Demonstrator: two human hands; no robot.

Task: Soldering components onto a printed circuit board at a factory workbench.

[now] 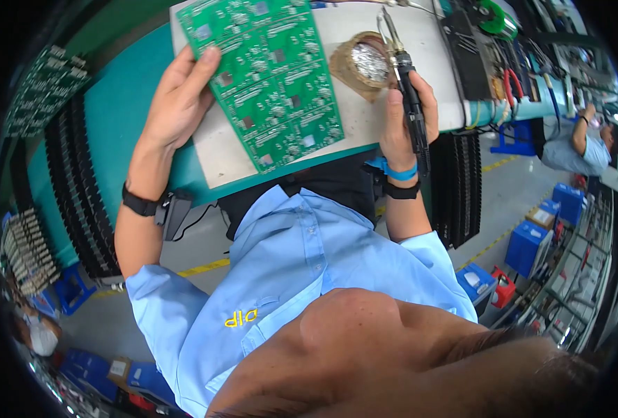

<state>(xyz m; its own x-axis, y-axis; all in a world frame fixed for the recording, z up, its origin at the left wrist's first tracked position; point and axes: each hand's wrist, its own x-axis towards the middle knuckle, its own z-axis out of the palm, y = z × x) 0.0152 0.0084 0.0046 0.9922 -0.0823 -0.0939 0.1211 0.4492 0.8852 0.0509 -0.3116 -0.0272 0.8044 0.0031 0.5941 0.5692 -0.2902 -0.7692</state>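
Note:
My left hand (179, 96) grips the left edge of a large green circuit board (281, 87), a panel of several repeated units, with the thumb on top and the fingers underneath. The board is tilted over a white mat (218, 155). In my right hand (426, 104) is a soldering iron (408, 89) with a black handle and metal tip, pointing away from me. A thin metal tube runs alongside the tip. Left of the iron, apart from the board, sits a round brownish dish (354, 76) heaped with shiny silvery metal bits (370, 61).
Red-handled pliers (511, 85), a green reel (496, 19) and other tools lie at the far right of the green bench (117, 132). Black slotted racks (79, 202) stand at both sides. More boards (48, 90) are at the left. A co-worker (579, 146) is at right, beyond blue boxes (528, 245).

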